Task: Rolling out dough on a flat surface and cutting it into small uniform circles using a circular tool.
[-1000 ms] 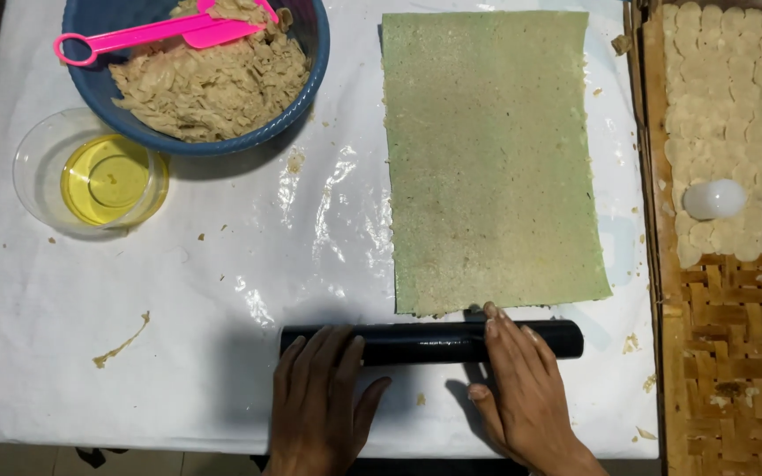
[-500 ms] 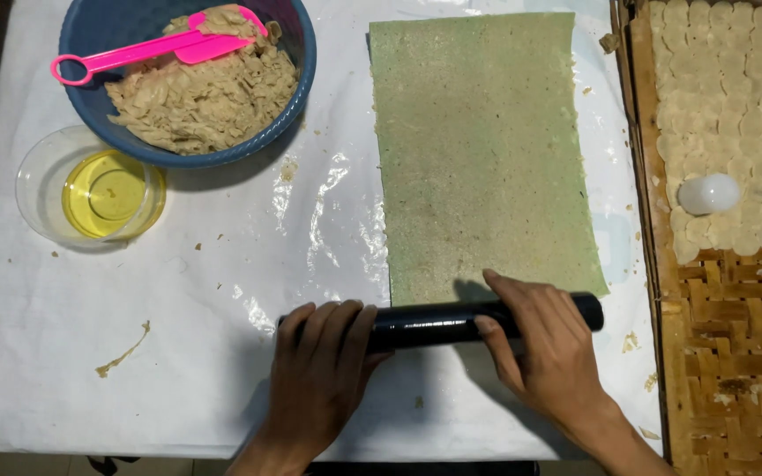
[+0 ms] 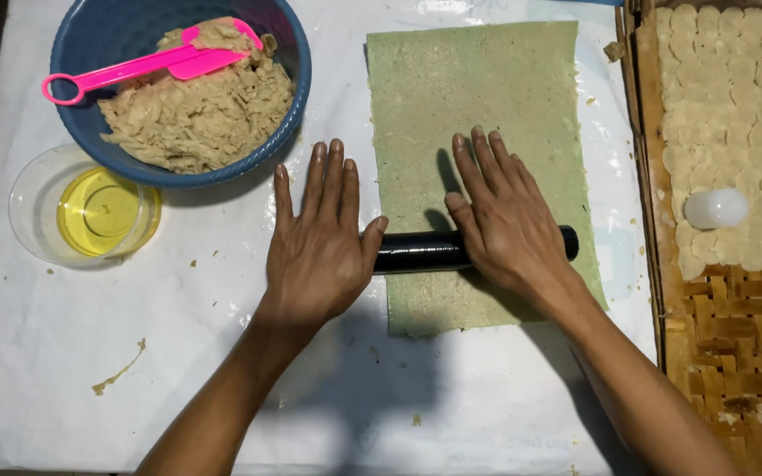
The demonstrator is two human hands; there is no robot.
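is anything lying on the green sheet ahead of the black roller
Nothing visible does. The green sheet beyond the black roller looks bare up to its far edge. The left hand and right hand press flat on the roller; the blue bowl sits off the sheet.

Black rolling pin (image 3: 421,251) — crosswise on green dough sheet (image 3: 496,115)

Black rolling pin (image 3: 425,250) and both flat hands, left hand (image 3: 319,242), right hand (image 3: 504,220), moved from the lower edge of the green dough sheet (image 3: 487,106) toward mid-frame

Both flat hands hide the ends of the black roller (image 3: 421,250); the woven tray (image 3: 734,353) runs off-frame.
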